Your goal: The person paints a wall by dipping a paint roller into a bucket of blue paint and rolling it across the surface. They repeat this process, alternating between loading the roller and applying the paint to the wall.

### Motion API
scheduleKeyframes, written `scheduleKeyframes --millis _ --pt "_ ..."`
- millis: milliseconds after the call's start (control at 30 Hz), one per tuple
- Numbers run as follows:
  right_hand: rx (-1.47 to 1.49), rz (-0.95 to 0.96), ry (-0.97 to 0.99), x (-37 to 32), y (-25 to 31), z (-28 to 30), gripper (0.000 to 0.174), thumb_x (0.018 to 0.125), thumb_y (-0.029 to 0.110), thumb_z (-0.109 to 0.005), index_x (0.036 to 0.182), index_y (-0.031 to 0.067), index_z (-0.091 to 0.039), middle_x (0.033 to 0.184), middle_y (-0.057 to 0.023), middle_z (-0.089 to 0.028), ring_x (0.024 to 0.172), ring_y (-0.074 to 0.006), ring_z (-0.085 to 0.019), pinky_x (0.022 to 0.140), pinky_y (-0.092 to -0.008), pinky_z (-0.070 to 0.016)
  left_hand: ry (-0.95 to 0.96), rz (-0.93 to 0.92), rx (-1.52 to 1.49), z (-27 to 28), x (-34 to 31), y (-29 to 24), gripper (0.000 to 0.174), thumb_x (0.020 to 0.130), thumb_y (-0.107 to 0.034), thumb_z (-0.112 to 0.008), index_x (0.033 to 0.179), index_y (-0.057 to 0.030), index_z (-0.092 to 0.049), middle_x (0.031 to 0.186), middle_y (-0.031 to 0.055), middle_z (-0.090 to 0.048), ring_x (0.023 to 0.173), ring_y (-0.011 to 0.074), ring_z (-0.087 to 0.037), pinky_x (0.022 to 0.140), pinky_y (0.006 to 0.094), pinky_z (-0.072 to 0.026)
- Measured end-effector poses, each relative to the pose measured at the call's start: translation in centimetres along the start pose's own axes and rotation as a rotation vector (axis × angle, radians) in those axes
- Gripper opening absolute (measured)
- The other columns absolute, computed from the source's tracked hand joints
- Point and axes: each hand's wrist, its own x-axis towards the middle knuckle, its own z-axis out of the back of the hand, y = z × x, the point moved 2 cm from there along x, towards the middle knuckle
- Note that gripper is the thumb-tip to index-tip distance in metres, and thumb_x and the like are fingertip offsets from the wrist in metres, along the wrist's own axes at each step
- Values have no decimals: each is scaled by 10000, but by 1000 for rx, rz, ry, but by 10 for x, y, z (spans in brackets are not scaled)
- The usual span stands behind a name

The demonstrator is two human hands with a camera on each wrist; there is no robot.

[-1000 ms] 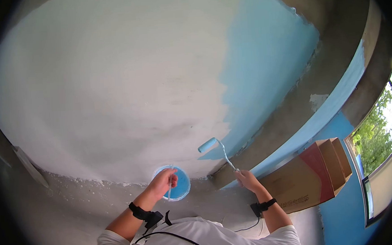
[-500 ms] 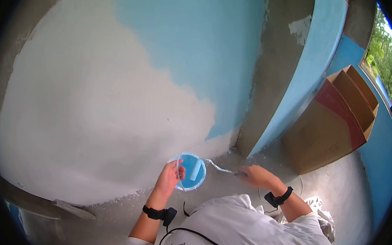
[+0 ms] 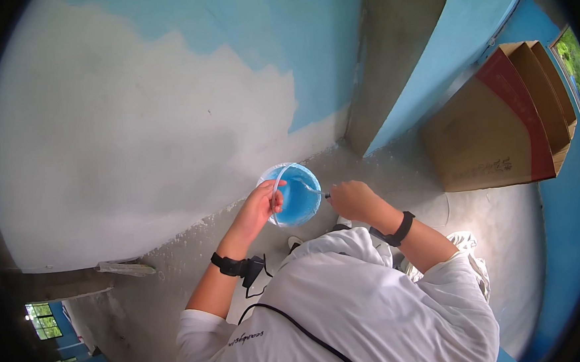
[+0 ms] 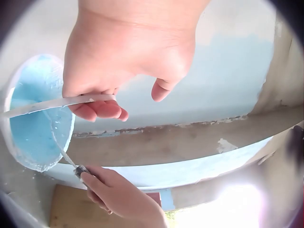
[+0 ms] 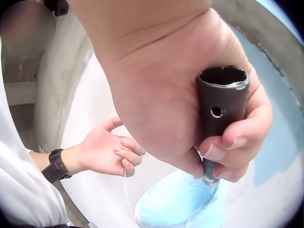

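Observation:
My left hand [image 3: 257, 211] has its fingers hooked around the pale bail handle [image 4: 57, 103] of a bucket [image 3: 317, 209] holding light blue paint. In the left wrist view the thumb stands away from the handle. My right hand [image 5: 171, 99] grips the dark hollow handle [image 5: 222, 102] of a paint roller, just right of the bucket in the head view. The roller's paint-coated metal rod [image 4: 58, 142] slopes down into the bucket. The roller head itself cannot be made out inside the bucket.
A wall, part pale and part light blue [image 3: 322, 53], rises behind the bucket. A grey pillar [image 3: 395, 48] and a tall cardboard box [image 3: 479, 129] stand to the right. A flat strip [image 3: 126, 268] lies at the wall's foot on the left.
The roller has come down from near the wall into the bucket, and my right hand has moved closer to it. The head view has turned downward. My left hand still holds the handle.

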Motion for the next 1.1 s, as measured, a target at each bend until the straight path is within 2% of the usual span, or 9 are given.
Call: scheduleKeyframes --millis 233,467,567,633,700,833,967,1033,1100 --pt "12 -25 139 13 -15 -37 158 808 118 -599 874 59 -731 869 -115 -726 799 -304 -717 641 -389 -574 45 20 92 -18 12 31 400 948 -271 -477 1246 -9 -533 797 11 -498 776 110 -457 742 254 -380" --pt "-11 -18 208 11 -5 -55 169 823 126 -592 888 57 -732 927 -148 -722 812 -312 -721 632 -409 -580 25 8 104 -5 14 46 411 934 -229 -457 1270 -2 -522 806 3 -481 767 108 -426 744 247 -367" --pt "-36 7 161 2 -8 -67 172 819 124 -590 880 40 -728 918 -165 -720 797 -316 -723 619 -409 -580 35 17 107 -14 4 48 431 928 -199 -441 1301 7 -507 828 4 -476 782 105 -414 756 242 -363" --pt "-99 45 5 -2 -9 -70 221 909 226 -575 825 73 -711 783 -120 -704 708 -295 -709 568 -391 -557 50 19 111 -18 0 49 447 922 -188 -439 1319 11 -497 843 4 -477 797 103 -412 762 240 -360" --pt "-90 54 41 7 -5 -74 216 905 225 -580 823 72 -709 778 -122 -701 705 -300 -707 567 -391 -558 64 30 98 -8 0 45 463 911 -164 -437 1336 14 -486 861 3 -470 808 99 -401 760 232 -348" --pt "-72 107 144 13 -9 -69 204 892 225 -591 830 69 -706 771 -128 -696 699 -310 -703 571 -392 -559 15 -6 146 -2 6 48 463 903 -147 -432 1333 14 -488 854 -1 -460 787 99 -390 742 231 -339" --pt "-99 147 88 19 -5 -62 204 883 222 -596 803 68 -704 766 -133 -691 702 -315 -699 577 -401 -557 -57 -28 165 9 12 52 525 873 -171 -459 1348 52 -443 857 -7 -430 770 102 -359 720 234 -324" --pt "-56 120 140 13 -7 -40 140 820 143 -623 889 55 -707 827 -134 -714 754 -307 -713 625 -393 -567 -76 -54 149 6 8 52 517 876 -167 -457 1342 57 -445 850 -7 -426 768 102 -356 718 234 -321" --pt "-76 141 68 3 -19 -16 159 845 180 -620 926 58 -683 804 -135 -703 737 -311 -703 626 -399 -557 -90 -82 35 4 1 47 489 885 -131 -427 1333 65 -452 838 -10 -424 763 97 -369 727 230 -328"
